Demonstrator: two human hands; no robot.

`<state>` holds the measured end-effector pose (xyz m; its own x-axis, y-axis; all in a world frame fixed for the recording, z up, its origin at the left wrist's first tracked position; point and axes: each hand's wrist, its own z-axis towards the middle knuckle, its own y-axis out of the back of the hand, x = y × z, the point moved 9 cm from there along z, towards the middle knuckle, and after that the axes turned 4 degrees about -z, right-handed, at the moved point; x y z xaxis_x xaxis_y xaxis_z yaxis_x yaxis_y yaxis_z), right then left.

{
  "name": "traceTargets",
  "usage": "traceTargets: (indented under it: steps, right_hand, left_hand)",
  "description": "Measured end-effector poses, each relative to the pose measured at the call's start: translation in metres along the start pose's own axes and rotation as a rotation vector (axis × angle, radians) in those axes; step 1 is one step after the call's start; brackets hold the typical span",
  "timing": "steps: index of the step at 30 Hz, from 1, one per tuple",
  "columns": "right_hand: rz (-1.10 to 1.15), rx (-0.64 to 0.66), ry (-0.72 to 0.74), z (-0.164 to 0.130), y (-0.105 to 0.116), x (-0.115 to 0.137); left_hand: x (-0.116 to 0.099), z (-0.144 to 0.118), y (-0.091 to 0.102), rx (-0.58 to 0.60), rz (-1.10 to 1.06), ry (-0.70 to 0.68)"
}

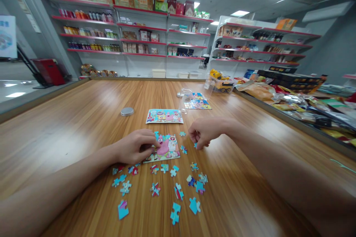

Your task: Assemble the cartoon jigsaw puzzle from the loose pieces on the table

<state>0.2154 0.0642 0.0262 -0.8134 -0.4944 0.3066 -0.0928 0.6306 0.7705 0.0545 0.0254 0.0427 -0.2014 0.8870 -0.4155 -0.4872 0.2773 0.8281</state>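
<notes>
A partly assembled jigsaw puzzle (167, 149) with pink and white cartoon figures lies on the wooden table. My left hand (138, 146) rests over its left side, fingertips stretched onto the surface, covering that part. To the right of the puzzle, my right hand (205, 132) is closed in a pinch just above the table. A small light-blue puzzle piece (195, 145) shows at its fingertips. Between hand and puzzle lie two loose pieces, a light-blue piece (182, 133) and a blue patterned piece (184, 149). Several others, including a blue-and-purple piece (122, 209), are scattered nearer me.
Behind the puzzle lies a printed picture sheet (164, 116). Farther back are another puzzle picture (198, 104), a clear plastic container (185, 96) and a round metal lid (127, 111). A toy truck (221, 83) stands at the back right; packaged goods (278, 100) line the right edge.
</notes>
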Motion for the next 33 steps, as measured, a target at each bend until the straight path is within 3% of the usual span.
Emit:
traceTargets:
  steps: [4,6,7,9,10,13,22,28,33]
  right_hand:
    - [0.165,-0.017,0.096,0.005,0.001,0.002]
    - [0.337,-0.137,0.209,0.015,0.006,0.01]
    - [0.401,-0.276,0.261,0.02,0.013,0.013]
    - [0.456,-0.717,0.309,0.02,0.033,0.01]
    - [0.432,-0.843,0.32,0.021,0.034,0.012]
    - [0.36,-1.009,0.299,0.026,0.027,0.016]
    - [0.218,-1.038,0.322,0.024,0.023,0.026]
    - [0.158,-1.029,0.274,0.028,0.024,0.026]
    - [0.09,-1.043,0.32,0.023,0.026,0.035]
  left_hand:
    - [-0.001,0.0,-0.001,0.011,0.012,-0.001]
    - [-0.002,0.001,-0.001,0.021,0.01,0.008]
    - [-0.002,0.001,-0.001,0.025,0.004,0.009]
    - [-0.004,0.001,0.0,0.028,-0.009,0.003]
    - [-0.004,0.001,0.0,0.027,-0.008,-0.002]
    - [-0.006,0.002,0.001,0.028,0.043,-0.02]
    - [-0.01,0.005,-0.006,0.095,0.087,-0.045]
    - [-0.008,0.005,-0.007,0.098,0.076,-0.052]
    - [-0.009,0.005,-0.005,0.085,0.074,-0.052]
